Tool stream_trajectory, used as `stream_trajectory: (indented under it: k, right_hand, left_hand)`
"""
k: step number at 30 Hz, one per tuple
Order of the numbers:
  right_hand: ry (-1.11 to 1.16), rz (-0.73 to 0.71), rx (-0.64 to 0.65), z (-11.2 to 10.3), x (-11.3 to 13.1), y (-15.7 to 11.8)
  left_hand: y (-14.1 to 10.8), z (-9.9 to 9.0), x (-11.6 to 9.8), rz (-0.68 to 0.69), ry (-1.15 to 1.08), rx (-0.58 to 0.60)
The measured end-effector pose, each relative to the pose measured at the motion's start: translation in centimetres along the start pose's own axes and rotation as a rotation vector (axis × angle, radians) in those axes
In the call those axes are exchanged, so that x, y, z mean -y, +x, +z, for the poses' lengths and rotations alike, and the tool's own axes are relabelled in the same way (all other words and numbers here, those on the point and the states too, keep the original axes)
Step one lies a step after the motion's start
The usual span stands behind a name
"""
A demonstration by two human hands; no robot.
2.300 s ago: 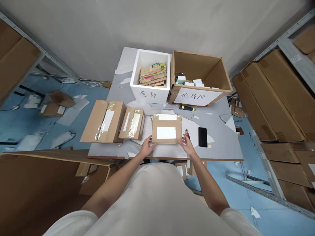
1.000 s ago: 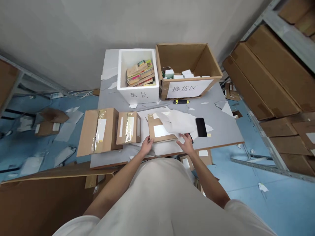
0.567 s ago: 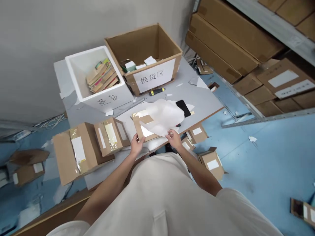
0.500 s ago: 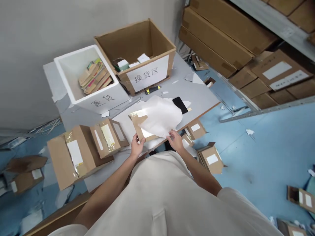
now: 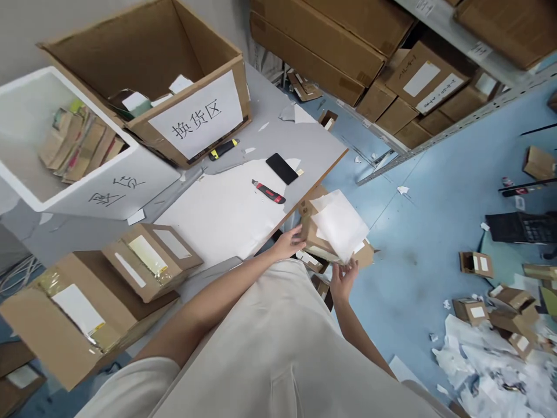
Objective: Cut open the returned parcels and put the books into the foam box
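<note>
Past the table's right edge, my left hand (image 5: 287, 242) grips the left side of a cardboard piece (image 5: 310, 232), likely an opened carton. A white foam sheet (image 5: 342, 223) lies over it and hides much of its shape. My right hand (image 5: 343, 281) is closed at the lower corner of the foam sheet, fingers partly hidden beneath. A red and black utility knife (image 5: 268, 191) rests on the table, left of the hands. Behind it lie a black phone (image 5: 282, 168) and a yellow and black utility knife (image 5: 224, 150).
A white foam bin (image 5: 143, 194) and a large labelled carton (image 5: 243, 87) stand on the table (image 5: 304, 136). Two taped cartons (image 5: 154, 261) sit at the left. Right of the table are shelving with boxes (image 5: 418, 75), and scattered paper and cartons (image 5: 474, 360) on the floor.
Both hands have carried the cardboard and foam sheet rightward off the table. The red utility knife, hidden before, now shows. The view has turned to the right.
</note>
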State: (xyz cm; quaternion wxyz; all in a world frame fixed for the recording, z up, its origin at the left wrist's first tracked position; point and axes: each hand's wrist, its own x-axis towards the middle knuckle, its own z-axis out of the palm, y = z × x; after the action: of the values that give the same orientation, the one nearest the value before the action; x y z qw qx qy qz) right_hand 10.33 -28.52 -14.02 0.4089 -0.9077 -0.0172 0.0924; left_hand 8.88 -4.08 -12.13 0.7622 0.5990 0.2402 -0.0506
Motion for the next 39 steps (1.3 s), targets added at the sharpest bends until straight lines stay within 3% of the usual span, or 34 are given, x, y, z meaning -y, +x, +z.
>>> stream_trajectory:
  k: [2,4,7,10,13,17,19,22,24,28,33,36,39]
  right_hand:
    - [0.102,0.063,-0.102,-0.5,-0.1,0.3]
    - [0.168,0.085,-0.149,-0.8,0.4,1.4]
    - [0.209,0.049,-0.083,-0.7,1.6,4.4]
    - [0.227,-0.010,0.076,0.5,3.8,8.6]
    - [0.180,-0.116,0.303,4.1,8.0,12.9]
    - [-0.146,-0.449,0.682,12.0,16.2,15.2]
    - [-0.333,-0.682,0.850,16.4,20.8,14.1]
    - [-0.499,-1.014,1.035,22.9,27.0,10.5]
    - [-0.572,-1.107,1.197,27.0,30.6,7.3]
    - [-0.534,-1.170,1.320,34.2,35.8,0.8]
    - [-0.324,-1.037,1.453,39.8,37.7,-5.0]
    - [-0.244,-0.979,1.458,41.3,37.3,-6.6]
    - [-0.202,-0.882,1.414,41.7,36.8,-6.4]
  left_hand:
    - [-0.1,-0.4,0.0,0.004,0.028,0.033]
    - [-0.7,-2.1,0.0,0.026,0.046,-0.042]
    - [-2.1,-5.9,0.1,0.046,0.064,-0.237]
    - [-4.4,-10.0,-0.3,0.061,0.080,-0.469]
    - [-7.9,-13.6,-0.6,0.073,0.078,-0.655]
    - [-14.2,-16.7,0.9,0.054,-0.036,-0.977]
    - [-17.4,-17.3,2.6,0.014,-0.157,-1.129]
    - [-21.4,-17.1,5.4,-0.120,-0.338,-1.277]
    - [-23.2,-16.7,6.9,-0.198,-0.454,-1.346]
    - [-24.3,-16.3,7.8,-0.212,-0.607,-1.344]
    - [-23.0,-17.2,6.8,-0.153,-0.703,-1.304]
    - [-22.3,-17.7,6.2,-0.081,-0.783,-1.276]
    - [-22.0,-17.7,5.9,-0.033,-0.838,-1.273]
